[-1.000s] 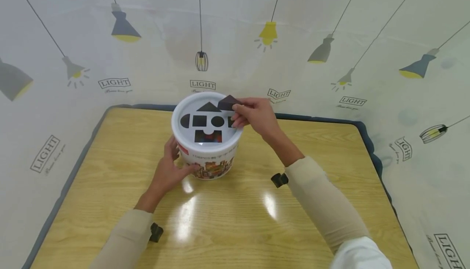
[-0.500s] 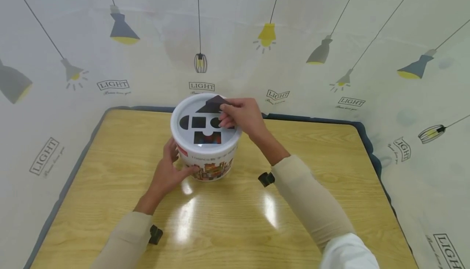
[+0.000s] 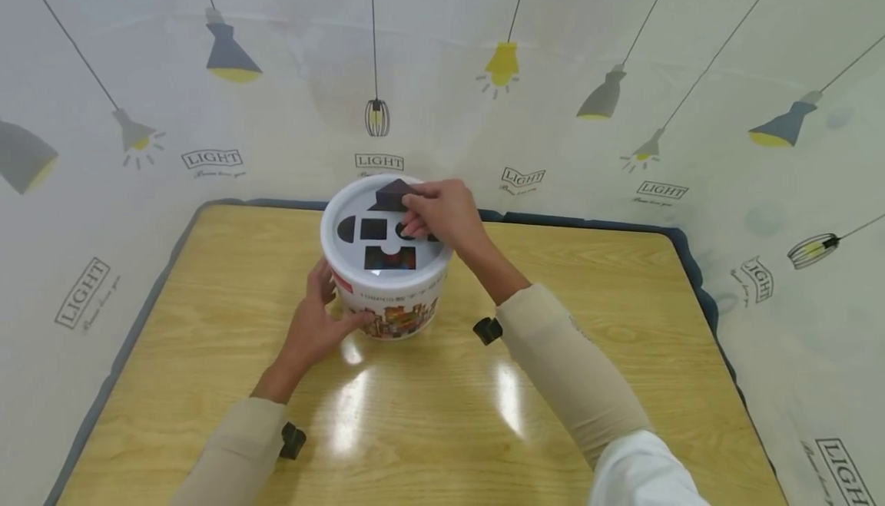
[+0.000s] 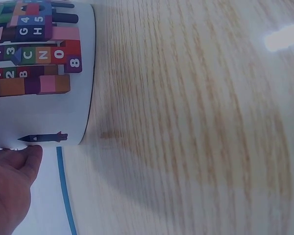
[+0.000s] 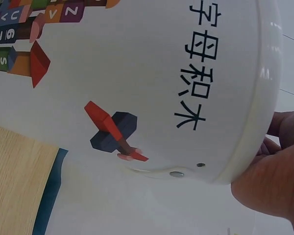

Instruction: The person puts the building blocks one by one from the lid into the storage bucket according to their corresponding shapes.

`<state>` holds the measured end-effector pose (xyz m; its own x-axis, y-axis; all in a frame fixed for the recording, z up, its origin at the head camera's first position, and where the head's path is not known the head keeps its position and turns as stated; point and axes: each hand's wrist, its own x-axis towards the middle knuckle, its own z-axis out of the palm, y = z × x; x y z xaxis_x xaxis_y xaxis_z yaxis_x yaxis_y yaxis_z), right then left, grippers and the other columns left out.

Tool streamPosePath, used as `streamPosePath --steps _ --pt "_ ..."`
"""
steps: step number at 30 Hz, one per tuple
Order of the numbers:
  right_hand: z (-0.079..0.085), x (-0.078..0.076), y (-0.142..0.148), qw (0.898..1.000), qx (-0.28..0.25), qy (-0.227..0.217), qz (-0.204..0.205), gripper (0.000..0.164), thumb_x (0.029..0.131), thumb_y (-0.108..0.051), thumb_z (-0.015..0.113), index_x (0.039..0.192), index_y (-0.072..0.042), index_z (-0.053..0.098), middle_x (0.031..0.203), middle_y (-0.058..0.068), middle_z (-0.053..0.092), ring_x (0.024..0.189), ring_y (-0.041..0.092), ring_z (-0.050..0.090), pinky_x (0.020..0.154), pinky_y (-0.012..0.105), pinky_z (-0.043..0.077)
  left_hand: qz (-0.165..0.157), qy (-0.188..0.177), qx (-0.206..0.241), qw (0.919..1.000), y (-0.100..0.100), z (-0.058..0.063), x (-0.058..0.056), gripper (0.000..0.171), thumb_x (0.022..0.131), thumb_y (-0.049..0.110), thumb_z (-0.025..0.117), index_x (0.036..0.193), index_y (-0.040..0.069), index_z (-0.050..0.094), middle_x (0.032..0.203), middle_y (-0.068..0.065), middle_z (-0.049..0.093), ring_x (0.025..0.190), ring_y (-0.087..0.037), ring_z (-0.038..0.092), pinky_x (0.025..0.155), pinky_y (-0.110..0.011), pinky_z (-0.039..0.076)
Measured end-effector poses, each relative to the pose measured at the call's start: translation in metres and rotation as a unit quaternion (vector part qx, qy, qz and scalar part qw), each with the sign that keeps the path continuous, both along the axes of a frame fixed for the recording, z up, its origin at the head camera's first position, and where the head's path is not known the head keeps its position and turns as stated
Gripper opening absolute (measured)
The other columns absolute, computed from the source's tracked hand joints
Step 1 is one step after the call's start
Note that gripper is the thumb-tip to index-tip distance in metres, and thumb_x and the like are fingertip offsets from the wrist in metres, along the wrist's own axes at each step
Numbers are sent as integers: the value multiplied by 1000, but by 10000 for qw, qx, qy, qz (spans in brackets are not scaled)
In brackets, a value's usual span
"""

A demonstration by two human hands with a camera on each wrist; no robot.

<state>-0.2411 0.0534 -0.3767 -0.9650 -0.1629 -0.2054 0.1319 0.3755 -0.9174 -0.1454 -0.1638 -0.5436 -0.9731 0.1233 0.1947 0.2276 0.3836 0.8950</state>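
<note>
A white bucket (image 3: pixel 397 318) printed with colourful toy blocks stands upright on the table. Its white lid (image 3: pixel 350 260) has dark cut-outs: a triangle, a square, a circle, a half-round and a larger notched opening. Thumb and fingers of my left hand (image 3: pixel 314 329) grip the bucket's left side. My right hand (image 3: pixel 445 214) pinches a dark triangular block (image 3: pixel 392 193) over the triangular cut-out, covering much of it. In the right wrist view, the right hand (image 5: pixel 277 181) shows beyond the bucket's rim; the block is hidden there.
The wooden table (image 3: pixel 429 421) has a dark blue edge, and the bucket stands near its far side. Behind it hangs a pale backdrop (image 3: pixel 442 107) printed with lamps. A small black device (image 3: pixel 488 330) sits at the right wrist, another black device (image 3: pixel 293 441) at the left.
My right hand has carried the triangular block leftward from the lid's right side to over the triangular cut-out. The left hand and the bucket have stayed in place.
</note>
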Motion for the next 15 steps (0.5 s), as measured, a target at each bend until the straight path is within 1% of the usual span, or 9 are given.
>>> streamPosePath --steps 8,15 --pt "0 0 -4 9995 289 38 93 38 96 -17 63 132 -4 61 76 10 71 62 19 70 60 30 63 0 -9 30 10000 1 -1 2 116 73 27 87 154 40 5 160 -5 26 141 -37 34 109 -60 38" --pt "0 1 -5 9987 441 108 217 42 96 -17 62 136 -5 56 77 9 71 64 18 71 61 28 62 -3 12 11 10000 1 1 1 115 73 26 87 154 41 6 160 -3 26 141 -36 34 109 -59 38"
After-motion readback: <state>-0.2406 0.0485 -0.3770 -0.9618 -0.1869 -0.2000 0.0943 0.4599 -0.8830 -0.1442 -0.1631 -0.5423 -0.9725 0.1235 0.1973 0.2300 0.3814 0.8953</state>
